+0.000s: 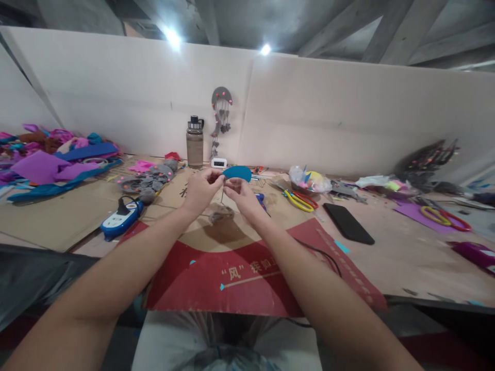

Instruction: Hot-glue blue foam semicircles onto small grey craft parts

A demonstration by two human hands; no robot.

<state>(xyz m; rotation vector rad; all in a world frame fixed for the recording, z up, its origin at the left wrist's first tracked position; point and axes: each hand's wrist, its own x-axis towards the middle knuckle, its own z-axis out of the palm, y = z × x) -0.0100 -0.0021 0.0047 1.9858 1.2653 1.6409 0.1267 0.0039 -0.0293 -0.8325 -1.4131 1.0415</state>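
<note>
Both my hands are raised above the red and brown cardboard sheet [247, 278]. My left hand [201, 188] and my right hand [243, 195] are closed in a pinch on a blue curved felt piece [237, 172] held between them. A thin thread or wire [223, 198] hangs from the piece down to a small grey felt bit [221, 214] lying on the cardboard below.
Yellow and red scissors [300, 200] and a black phone [348, 222] lie to the right. A blue and white power strip [120, 219] sits left. A bottle [195, 141], a small clock [218, 163], felt scraps [50, 159] and a bag of bits [309, 180] line the back.
</note>
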